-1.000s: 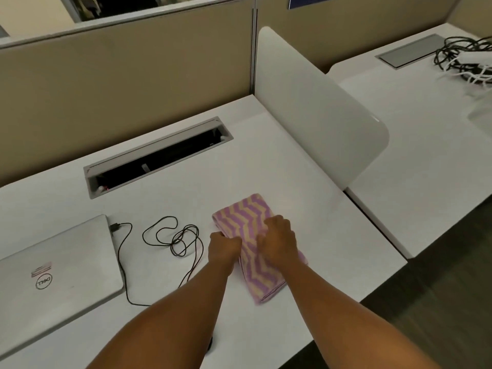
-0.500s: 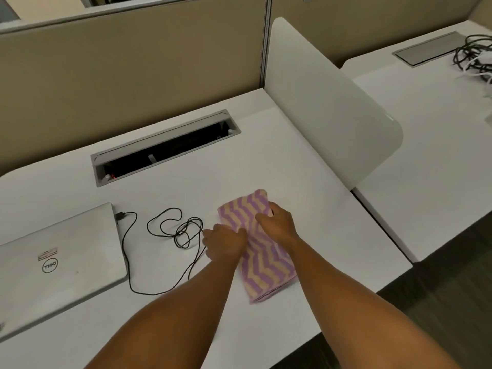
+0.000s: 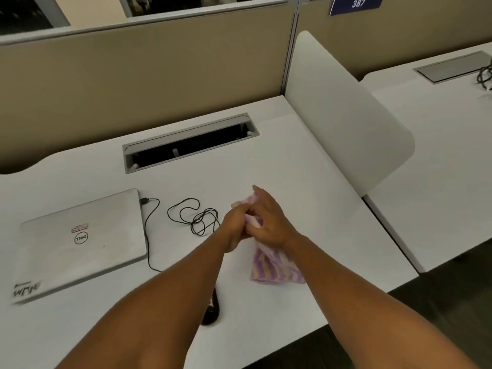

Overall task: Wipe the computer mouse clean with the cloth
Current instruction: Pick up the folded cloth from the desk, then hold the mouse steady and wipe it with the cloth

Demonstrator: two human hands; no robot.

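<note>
Currently the mouse [image 3: 211,311] lies near the desk's [image 3: 306,166] front edge, partly hidden under my left forearm, untouched. Cloth [image 3: 277,267] is bunched between both hands, lifted, lower end hanging down to the desk. Left hand [image 3: 235,225] grips it; right hand [image 3: 269,222] holds it too. Cable [image 3: 197,217] runs left to the laptop [image 3: 80,243].
</note>
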